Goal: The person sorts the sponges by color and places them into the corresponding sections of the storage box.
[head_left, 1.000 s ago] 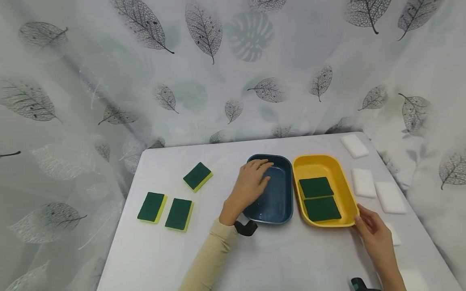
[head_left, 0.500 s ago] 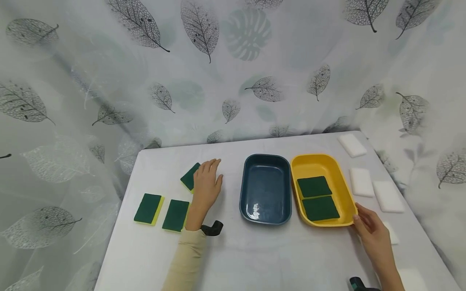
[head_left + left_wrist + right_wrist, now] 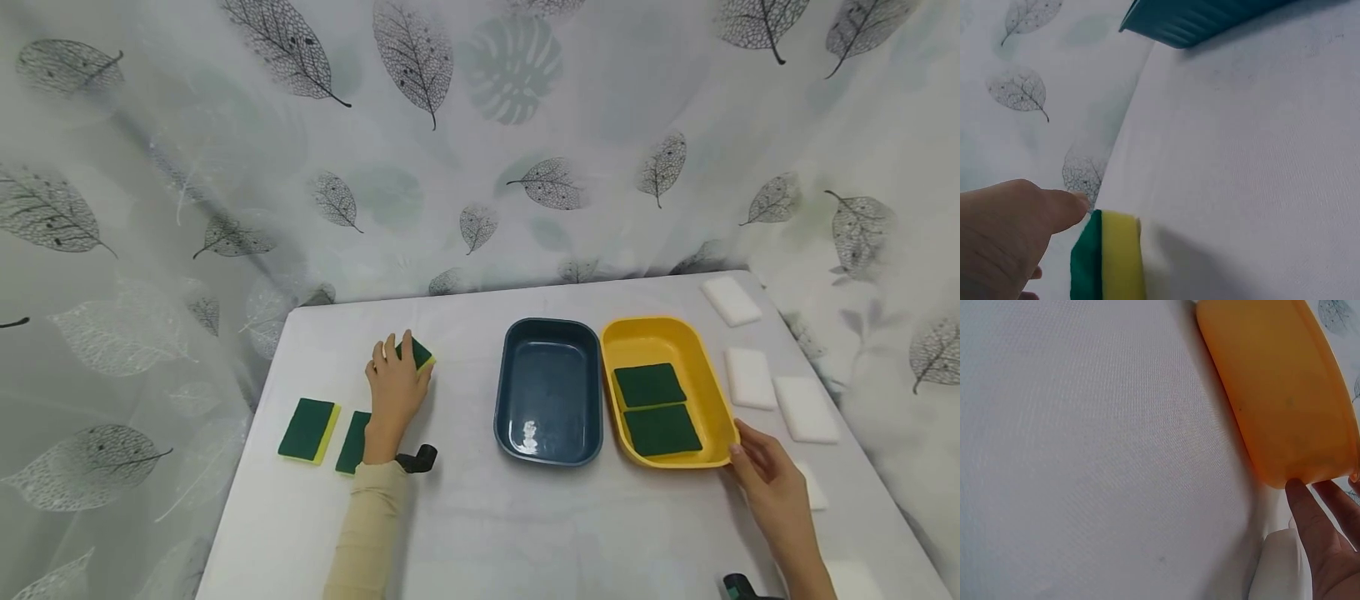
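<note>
At the left of the table my left hand point(image 3: 393, 387) reaches over a green-and-yellow scouring sponge point(image 3: 422, 353), its fingers spread across the green top. In the left wrist view the thumb is close above the edge of that sponge point(image 3: 1121, 259); contact is unclear and the other fingers are mostly hidden. My right hand point(image 3: 772, 487) holds the near right corner of a yellow tray point(image 3: 705, 392), thumb and fingers at its rim. The right wrist view has the fingers point(image 3: 1310, 515) against the outside of the tray point(image 3: 1279, 394). Two scouring sponges point(image 3: 660, 408) lie flat inside, green side up.
A dark blue tray point(image 3: 547, 454) stands left of the yellow one. Two more scouring sponges, one at the far left point(image 3: 306, 429) and one partly behind the left wrist point(image 3: 352, 446), lie nearby. Several white sponges point(image 3: 750, 377) line the right side. Patterned curtain point(image 3: 480, 150) surrounds the table.
My left hand has moved left from above the blue tray to the scouring sponge at the back left. My right hand has stayed at the yellow tray's corner.
</note>
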### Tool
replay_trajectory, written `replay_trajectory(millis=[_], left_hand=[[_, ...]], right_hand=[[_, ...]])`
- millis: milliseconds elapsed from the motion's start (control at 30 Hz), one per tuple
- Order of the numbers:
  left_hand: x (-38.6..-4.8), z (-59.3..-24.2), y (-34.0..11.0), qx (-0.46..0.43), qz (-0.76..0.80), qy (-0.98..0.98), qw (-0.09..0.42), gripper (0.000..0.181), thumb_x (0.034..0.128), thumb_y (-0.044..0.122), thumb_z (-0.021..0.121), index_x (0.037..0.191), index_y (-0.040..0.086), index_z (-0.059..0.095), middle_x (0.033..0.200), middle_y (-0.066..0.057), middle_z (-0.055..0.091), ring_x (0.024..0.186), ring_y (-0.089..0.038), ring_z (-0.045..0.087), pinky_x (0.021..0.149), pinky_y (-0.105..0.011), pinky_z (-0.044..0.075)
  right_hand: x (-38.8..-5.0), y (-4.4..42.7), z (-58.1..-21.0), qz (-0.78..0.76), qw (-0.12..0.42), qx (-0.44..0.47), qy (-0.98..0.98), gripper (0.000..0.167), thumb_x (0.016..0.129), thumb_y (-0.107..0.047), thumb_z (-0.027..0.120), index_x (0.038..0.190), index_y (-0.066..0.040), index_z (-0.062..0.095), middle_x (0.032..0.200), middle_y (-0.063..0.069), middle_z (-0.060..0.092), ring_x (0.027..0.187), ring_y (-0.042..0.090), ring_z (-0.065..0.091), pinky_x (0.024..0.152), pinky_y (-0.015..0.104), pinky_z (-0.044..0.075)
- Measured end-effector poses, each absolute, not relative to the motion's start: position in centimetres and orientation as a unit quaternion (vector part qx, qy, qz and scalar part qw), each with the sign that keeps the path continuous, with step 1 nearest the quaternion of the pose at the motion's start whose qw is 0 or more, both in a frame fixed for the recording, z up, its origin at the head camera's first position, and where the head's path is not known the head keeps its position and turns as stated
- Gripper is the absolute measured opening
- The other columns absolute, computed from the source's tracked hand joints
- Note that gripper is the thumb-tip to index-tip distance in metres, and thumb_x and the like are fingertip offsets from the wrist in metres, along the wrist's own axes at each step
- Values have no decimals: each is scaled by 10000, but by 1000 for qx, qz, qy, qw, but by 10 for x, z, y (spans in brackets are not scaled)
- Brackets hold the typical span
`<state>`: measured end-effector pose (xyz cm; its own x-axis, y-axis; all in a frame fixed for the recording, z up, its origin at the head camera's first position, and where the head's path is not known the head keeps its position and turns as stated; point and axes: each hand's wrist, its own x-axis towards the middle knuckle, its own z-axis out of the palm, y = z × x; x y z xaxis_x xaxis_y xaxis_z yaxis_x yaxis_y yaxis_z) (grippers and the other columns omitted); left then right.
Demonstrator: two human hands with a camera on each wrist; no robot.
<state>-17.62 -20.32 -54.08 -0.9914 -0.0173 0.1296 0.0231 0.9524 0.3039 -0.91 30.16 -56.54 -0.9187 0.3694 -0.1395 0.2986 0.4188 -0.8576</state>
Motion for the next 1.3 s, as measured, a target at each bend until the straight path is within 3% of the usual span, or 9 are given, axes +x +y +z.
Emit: replay_trajectory(millis=[300,600,1000,1300], left_hand=[[-181,-555,-207,15,-137,-990,41,698,1041,359,620,1595,28,355,1573,-345,368,1445,-550,357,1089,-732,361],[-183,-557,-206,24,-121,-992,21,622,1061,275,584,1592,33,367,1548,-327,418,1417,-526,406,1110,-706,357],[-181,-556,-208,28,-131,-991,22,595,1042,236,602,1576,55,413,1524,-305,448,1409,-509,399,1119,-695,338],[-178,-551,-207,26,-170,-983,60,572,968,175,679,1510,88,519,1473,-275,496,1373,-504,434,1090,-698,361]], right_hand=[[-10,303,-566,499,27,-201,-842,558,1087,-325,548,1580,-97,420,1603,258,443,1056,-274,457,803,17,506],[-9,302,-563,504,33,-193,-841,557,1090,-323,545,1579,-88,418,1601,264,443,1059,-279,455,816,18,505],[-8,302,-565,500,29,-193,-844,576,1089,-347,540,1582,-81,409,1600,278,439,1071,-274,454,811,9,498],[-8,302,-566,510,32,-186,-839,570,1085,-321,555,1576,-68,415,1597,267,449,1054,-288,460,812,21,508]])
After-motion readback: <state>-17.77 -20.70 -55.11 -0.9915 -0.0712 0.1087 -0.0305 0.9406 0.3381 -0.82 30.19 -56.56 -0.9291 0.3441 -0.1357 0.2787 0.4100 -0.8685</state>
